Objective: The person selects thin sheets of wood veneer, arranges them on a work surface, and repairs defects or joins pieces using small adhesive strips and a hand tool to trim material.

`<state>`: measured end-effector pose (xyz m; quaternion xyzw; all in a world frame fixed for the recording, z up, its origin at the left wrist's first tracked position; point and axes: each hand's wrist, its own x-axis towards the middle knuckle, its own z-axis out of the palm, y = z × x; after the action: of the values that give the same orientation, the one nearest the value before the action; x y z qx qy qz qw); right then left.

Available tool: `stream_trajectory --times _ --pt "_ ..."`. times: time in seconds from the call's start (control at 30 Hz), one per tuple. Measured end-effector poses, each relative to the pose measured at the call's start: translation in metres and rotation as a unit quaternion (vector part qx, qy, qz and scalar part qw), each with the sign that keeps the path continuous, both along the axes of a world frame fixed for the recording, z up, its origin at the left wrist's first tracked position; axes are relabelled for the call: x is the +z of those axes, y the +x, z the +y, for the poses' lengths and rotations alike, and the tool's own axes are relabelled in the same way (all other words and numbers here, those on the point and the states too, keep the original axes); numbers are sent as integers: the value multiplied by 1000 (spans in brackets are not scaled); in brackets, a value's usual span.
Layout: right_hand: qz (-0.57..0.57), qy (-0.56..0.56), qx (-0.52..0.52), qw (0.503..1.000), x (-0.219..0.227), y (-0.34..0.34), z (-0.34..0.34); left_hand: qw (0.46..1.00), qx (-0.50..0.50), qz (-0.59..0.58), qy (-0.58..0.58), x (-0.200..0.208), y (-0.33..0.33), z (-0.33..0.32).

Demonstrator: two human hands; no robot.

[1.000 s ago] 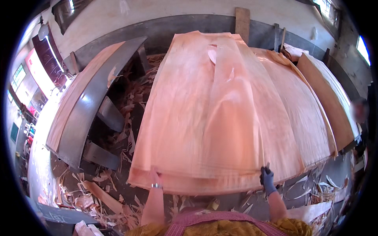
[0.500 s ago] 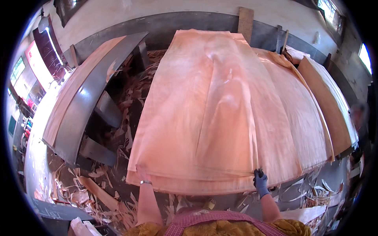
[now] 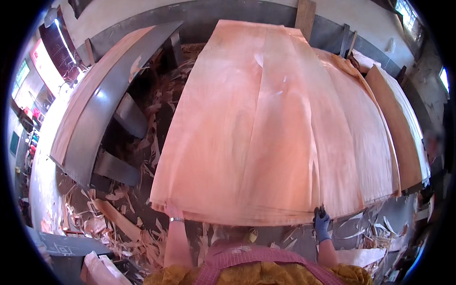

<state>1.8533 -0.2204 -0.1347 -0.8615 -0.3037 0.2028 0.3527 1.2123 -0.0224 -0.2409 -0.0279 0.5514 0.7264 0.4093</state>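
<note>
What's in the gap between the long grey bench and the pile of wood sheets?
In the head view, loose veneer scraps lie there, left of the veneer sheets, beside the slab-like supports of the grey bench.

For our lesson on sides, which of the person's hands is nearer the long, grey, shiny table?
Left: the left hand is right of that table; the blue-gloved right hand is farther to its right.

On my feed, the far wall (image 3: 121,13) is pale above a dark grey lower band (image 3: 190,14). I see bright windows at the upper right (image 3: 406,12) and far left (image 3: 21,76), a thin bright strip (image 3: 64,42), and curled scraps (image 3: 95,223) littering the grey floor (image 3: 275,236).
</note>
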Motion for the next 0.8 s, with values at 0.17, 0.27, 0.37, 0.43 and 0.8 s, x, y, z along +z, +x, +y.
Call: stream_trajectory --times 0.17,0.27,0.37,0.43,0.8 --pt "30 -16 -19 999 18 2 5 996 -12 38 -80 7 20 2" --pt "18 4 -6 1000 -15 25 12 974 -76 165 -135 -56 -21 -9" --pt "10 -22 -16 1000 -29 31 6 987 -31 102 -117 -48 -9 -15" --pt "1 -62 15 998 -41 34 9 993 4 56 -106 -25 -1 -22" --pt "26 -45 49 997 -90 24 -10 958 27 106 -265 -6 -3 -23"
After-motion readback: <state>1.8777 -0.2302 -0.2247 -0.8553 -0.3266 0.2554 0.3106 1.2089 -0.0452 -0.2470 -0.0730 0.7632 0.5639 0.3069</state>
